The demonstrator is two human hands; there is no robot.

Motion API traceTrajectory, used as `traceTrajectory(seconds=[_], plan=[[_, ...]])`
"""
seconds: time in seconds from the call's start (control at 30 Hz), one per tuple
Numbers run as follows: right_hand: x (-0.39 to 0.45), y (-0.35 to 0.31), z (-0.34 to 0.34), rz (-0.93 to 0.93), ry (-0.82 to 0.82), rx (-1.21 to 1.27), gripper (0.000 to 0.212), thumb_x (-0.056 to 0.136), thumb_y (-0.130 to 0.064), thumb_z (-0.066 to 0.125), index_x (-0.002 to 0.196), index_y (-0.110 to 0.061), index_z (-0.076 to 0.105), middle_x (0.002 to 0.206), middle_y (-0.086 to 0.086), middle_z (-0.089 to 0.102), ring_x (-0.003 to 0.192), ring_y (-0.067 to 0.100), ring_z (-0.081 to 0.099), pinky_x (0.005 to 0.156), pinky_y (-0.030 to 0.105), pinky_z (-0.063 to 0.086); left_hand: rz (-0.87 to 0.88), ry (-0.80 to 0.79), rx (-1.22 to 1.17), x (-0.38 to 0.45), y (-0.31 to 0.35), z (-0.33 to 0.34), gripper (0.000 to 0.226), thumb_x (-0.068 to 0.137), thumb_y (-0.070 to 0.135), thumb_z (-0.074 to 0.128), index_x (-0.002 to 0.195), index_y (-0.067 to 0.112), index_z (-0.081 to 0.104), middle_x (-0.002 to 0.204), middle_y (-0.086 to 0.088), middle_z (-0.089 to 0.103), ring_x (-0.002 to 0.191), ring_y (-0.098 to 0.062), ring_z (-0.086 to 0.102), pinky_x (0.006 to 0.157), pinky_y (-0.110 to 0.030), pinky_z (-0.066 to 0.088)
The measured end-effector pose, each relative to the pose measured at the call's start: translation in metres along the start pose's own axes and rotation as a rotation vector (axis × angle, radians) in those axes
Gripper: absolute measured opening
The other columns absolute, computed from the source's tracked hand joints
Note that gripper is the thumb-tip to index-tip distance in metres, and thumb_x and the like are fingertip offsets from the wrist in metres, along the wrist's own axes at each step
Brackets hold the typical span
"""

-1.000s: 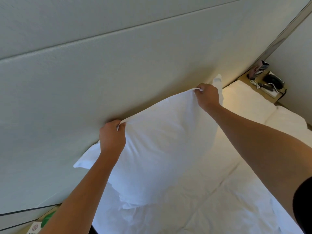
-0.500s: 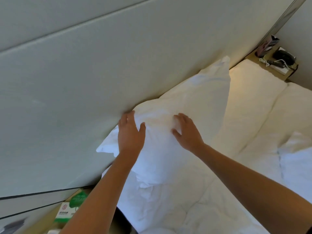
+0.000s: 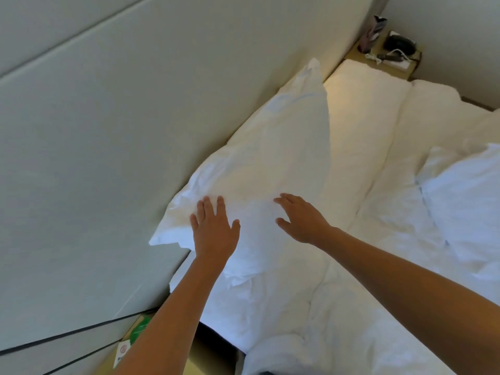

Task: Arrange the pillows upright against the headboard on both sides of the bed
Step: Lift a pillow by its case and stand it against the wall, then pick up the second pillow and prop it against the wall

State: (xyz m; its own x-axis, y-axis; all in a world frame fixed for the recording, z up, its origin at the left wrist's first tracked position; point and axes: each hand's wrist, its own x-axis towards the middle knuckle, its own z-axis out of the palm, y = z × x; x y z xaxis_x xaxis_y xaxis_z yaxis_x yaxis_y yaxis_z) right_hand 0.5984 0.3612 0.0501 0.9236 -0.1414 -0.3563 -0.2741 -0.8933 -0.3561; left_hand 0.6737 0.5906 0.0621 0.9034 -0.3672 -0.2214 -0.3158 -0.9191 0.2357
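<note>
The white pillow leans upright against the pale headboard, running from 8 to 1 o'clock. Left hand lies flat on its lower end, grip spread; right hand, fingers splayed, rests just beside. A second pillow lies at 3 o'clock on the bed.

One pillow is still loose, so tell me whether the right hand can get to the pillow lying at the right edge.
Probably yes: the right hand is open, and only flat bedding lies between it and the loose pillow.
</note>
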Motion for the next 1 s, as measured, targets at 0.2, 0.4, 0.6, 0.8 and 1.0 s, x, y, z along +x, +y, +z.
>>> traceTrajectory(seconds=[0.2,0.4,0.6,0.8,1.0], plan=[[-0.114,0.086,0.006,0.272,-0.07,0.028,0.06,0.106,-0.042,0.055,0.159,-0.02,0.042,0.161,0.006,0.048,0.147,0.029,0.046,0.116,0.044,0.043,0.179,-0.137,-0.046,-0.027,0.089,0.021,0.066,0.101,0.049,0.046,0.156,0.016,0.031,0.164,-0.02,0.023,0.153,-0.035,0.018,0.121,-0.049,0.025],[-0.293,0.188,0.022,0.57,-0.016,0.115,0.058,0.106,-0.047,0.053,0.158,-0.022,0.043,0.159,0.005,0.051,0.145,0.028,0.048,0.115,0.044,0.045,0.461,-0.283,-0.024,-0.118,0.228,0.069,0.057,0.099,0.048,0.05,0.146,0.016,0.047,0.15,-0.012,0.047,0.141,-0.029,0.04,0.107,-0.044,0.042],[-0.499,0.283,0.067,0.825,0.075,0.295,0.055,0.106,-0.048,0.055,0.154,-0.025,0.047,0.159,0.004,0.049,0.147,0.027,0.045,0.116,0.044,0.043,0.759,-0.39,0.053,-0.254,0.378,0.131,0.054,0.097,0.049,0.049,0.143,0.021,0.048,0.143,-0.005,0.053,0.131,-0.026,0.049,0.1,-0.042,0.047],[-0.683,0.376,0.124,1.028,0.128,0.431,0.056,0.106,-0.047,0.054,0.155,-0.023,0.046,0.157,0.007,0.05,0.144,0.028,0.047,0.115,0.042,0.044,0.917,-0.518,0.16,-0.388,0.517,0.208,0.052,0.097,0.052,0.048,0.141,0.024,0.048,0.138,-0.004,0.055,0.128,-0.024,0.052,0.098,-0.04,0.047],[-0.808,0.461,0.177,1.167,0.217,0.563,0.055,0.106,-0.045,0.056,0.154,-0.021,0.046,0.149,0.009,0.055,0.137,0.028,0.054,0.11,0.043,0.05,1.0,-0.633,0.295,-0.495,0.624,0.285,0.054,0.096,0.053,0.046,0.142,0.024,0.047,0.136,-0.004,0.055,0.128,-0.023,0.053,0.099,-0.04,0.047]])
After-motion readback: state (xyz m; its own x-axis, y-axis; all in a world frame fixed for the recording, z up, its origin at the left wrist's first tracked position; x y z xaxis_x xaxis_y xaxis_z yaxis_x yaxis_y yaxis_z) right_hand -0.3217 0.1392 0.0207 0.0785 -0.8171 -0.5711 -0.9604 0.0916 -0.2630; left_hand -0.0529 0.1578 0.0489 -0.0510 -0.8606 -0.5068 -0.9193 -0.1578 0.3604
